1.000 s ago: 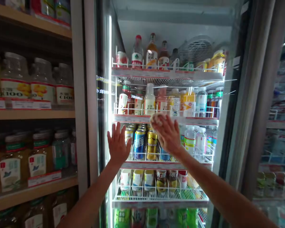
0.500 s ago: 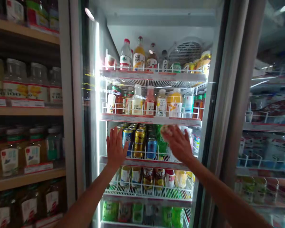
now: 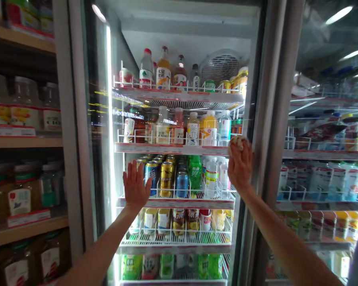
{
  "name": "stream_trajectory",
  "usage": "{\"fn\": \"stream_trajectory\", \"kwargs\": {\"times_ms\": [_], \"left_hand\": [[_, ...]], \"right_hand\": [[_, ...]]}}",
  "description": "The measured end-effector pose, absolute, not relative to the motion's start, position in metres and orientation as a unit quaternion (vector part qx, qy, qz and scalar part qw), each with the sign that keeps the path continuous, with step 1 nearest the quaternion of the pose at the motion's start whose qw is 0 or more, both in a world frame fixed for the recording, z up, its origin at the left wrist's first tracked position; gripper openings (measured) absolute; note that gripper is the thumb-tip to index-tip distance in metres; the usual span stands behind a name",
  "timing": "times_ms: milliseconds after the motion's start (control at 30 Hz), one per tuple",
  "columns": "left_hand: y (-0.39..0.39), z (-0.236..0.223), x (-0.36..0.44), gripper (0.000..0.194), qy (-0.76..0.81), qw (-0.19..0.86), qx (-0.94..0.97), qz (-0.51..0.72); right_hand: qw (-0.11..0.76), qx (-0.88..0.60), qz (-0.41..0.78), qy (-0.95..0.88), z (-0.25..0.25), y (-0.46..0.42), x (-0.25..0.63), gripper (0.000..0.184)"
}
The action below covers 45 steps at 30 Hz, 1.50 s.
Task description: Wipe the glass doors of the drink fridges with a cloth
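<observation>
My left hand (image 3: 136, 187) lies flat against the glass door (image 3: 97, 198) of a lit drinks cooler, fingers stretched upward and nothing in it. Behind it are gold and blue cans (image 3: 167, 178) on the third shelf. My right hand (image 3: 240, 171) presses a crumpled pale cloth (image 3: 239, 142) to the glass near the door's right side, beside the metal frame (image 3: 271, 139). Part of the cloth is hidden under the fingers.
Inside the cooler, wire shelves (image 3: 179, 149) carry bottles and cans. At left, an open wooden shelf (image 3: 24, 142) holds large bottles. A second cooler with packaged drinks (image 3: 322, 180) stands to the right. Ceiling lights reflect in the glass.
My right hand has moved the cloth rightward across the glass, from over the cans to near the right frame. My left hand stays flat on the glass while the view shifts right.
</observation>
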<state>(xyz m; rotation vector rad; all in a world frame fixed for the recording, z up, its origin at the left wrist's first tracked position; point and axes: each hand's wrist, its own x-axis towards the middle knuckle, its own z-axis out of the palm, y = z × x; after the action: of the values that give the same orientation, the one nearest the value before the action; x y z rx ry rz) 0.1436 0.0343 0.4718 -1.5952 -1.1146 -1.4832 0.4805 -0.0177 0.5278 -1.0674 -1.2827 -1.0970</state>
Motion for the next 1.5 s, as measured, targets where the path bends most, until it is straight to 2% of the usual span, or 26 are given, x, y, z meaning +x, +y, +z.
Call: {"fn": "stream_trajectory", "kwargs": {"times_ms": [133,167,300,333,367,500,533,667,733,833,867,1033,1067,1200,1267,1333,1400,1500], "left_hand": [[0.038,0.470,0.140,0.067,-0.414,0.351,-0.618,-0.569],[0.040,0.469,0.139,0.068,-0.408,0.356,-0.618,-0.570],[0.043,0.467,0.133,0.067,-0.380,0.377,-0.619,-0.575],[0.042,0.467,0.131,0.067,-0.376,0.380,-0.621,-0.572],[0.041,0.467,0.127,0.067,-0.373,0.384,-0.626,-0.567],[0.033,0.468,0.105,0.061,-0.345,0.380,-0.678,-0.526],[0.032,0.468,0.098,0.059,-0.335,0.375,-0.691,-0.519],[0.027,0.467,0.074,0.053,-0.325,0.364,-0.685,-0.541],[0.027,0.465,0.063,0.051,-0.346,0.357,-0.666,-0.557],[0.028,0.460,0.045,0.048,-0.384,0.343,-0.643,-0.567],[0.029,0.459,0.039,0.047,-0.393,0.340,-0.637,-0.569],[0.031,0.453,0.010,0.049,-0.420,0.339,-0.602,-0.588],[0.030,0.450,0.006,0.049,-0.426,0.338,-0.601,-0.586],[0.026,0.442,-0.007,0.050,-0.444,0.334,-0.608,-0.567],[0.023,0.440,-0.012,0.050,-0.447,0.331,-0.603,-0.572],[0.020,0.441,-0.015,0.049,-0.448,0.328,-0.597,-0.579],[0.018,0.443,-0.018,0.049,-0.447,0.327,-0.595,-0.583],[0.015,0.445,-0.021,0.049,-0.438,0.331,-0.597,-0.585]], "right_hand": [[0.389,-0.398,-0.463,-0.690,0.501,-0.017,0.437,0.064],[0.381,-0.394,-0.465,-0.695,0.502,-0.015,0.426,0.063],[0.525,-0.444,-0.472,-0.552,0.530,-0.001,0.386,0.059],[0.533,-0.447,-0.471,-0.543,0.535,0.002,0.375,0.060],[0.513,-0.440,-0.473,-0.566,0.536,0.004,0.363,0.061],[0.335,-0.352,-0.488,-0.725,0.532,0.006,0.321,0.064],[0.333,-0.349,-0.489,-0.727,0.536,0.006,0.314,0.064],[0.469,-0.415,-0.474,-0.619,0.554,0.012,0.294,0.064],[0.435,-0.393,-0.479,-0.653,0.544,0.013,0.281,0.067],[0.296,-0.310,-0.491,-0.758,0.519,0.012,0.261,0.067],[0.281,-0.300,-0.490,-0.769,0.515,0.012,0.256,0.066],[0.423,-0.386,-0.451,-0.685,0.531,0.020,0.229,0.068],[0.417,-0.373,-0.450,-0.696,0.528,0.022,0.222,0.068],[0.284,-0.236,-0.475,-0.798,0.508,0.024,0.193,0.061],[0.304,-0.254,-0.467,-0.791,0.517,0.026,0.182,0.061],[0.377,-0.323,-0.437,-0.750,0.534,0.028,0.172,0.065],[0.408,-0.347,-0.422,-0.732,0.544,0.031,0.163,0.067],[0.318,-0.251,-0.455,-0.793,0.533,0.035,0.153,0.060]]}}
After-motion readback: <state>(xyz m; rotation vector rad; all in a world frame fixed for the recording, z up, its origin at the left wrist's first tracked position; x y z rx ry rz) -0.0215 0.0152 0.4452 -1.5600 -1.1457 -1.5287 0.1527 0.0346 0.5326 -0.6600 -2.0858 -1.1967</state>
